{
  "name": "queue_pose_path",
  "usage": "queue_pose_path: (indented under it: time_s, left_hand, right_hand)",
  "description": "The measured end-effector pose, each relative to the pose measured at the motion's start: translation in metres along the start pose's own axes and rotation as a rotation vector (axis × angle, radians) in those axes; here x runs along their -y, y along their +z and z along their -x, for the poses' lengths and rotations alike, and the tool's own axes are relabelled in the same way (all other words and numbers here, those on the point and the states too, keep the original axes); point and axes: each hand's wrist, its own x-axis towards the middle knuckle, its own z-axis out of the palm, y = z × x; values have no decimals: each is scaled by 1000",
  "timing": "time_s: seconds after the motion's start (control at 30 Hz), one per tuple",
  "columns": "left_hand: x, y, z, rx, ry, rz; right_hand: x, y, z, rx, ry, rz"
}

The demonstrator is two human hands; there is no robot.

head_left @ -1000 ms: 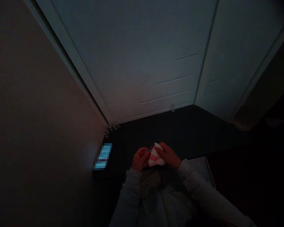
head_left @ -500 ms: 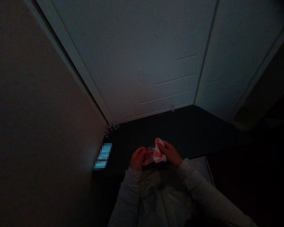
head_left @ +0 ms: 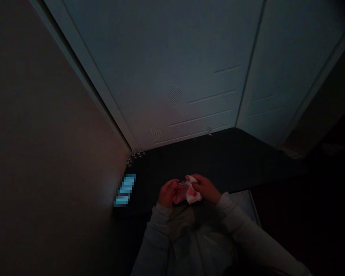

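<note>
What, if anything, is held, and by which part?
The right hand holds a cloth by its right side; the left hand apparently a shiny object, part unclear.

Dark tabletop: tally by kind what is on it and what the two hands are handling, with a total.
Pink-and-white cloth: 1
Small shiny piece being handled: 1
Lit pixelated rectangle: 1
Clear piece at back edge: 1
Corner cluster of shiny pieces (too dark to count singly): 1 group
Total: 5

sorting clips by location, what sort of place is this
Probably a dim corner of a home, though the poor light leaves doubt: a pale panel with heart patterns, perhaps a cupboard door, stands behind a dark table, beside a plain wall.
</note>
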Motion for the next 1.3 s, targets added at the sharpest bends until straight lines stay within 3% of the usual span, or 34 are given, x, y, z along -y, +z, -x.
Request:
queue_pose_path:
  time_s: [0.43, 0.6, 0.7, 0.77, 1.03, 1.3]
  left_hand:
    - [3, -1, -1, -2, 34, -27]
    - [2, -1, 0, -1, 39, 15]
    - [1, -1, 0, -6, 46, 35]
    - [0, 0, 1, -3, 43, 39]
    - [-2, 0, 3, -26, 45, 51]
    - [-3, 0, 2, -40, 50, 57]
  right_hand:
    - [6, 2, 0, -53, 7, -30]
    - [3, 3, -2, -237, -47, -45]
    - [1, 2, -3, -383, -66, 56]
    - [1, 1, -3, -406, -99, 138]
    - [8, 0, 1, -124, -164, 117]
    - [9, 0, 4, 43, -150, 69]
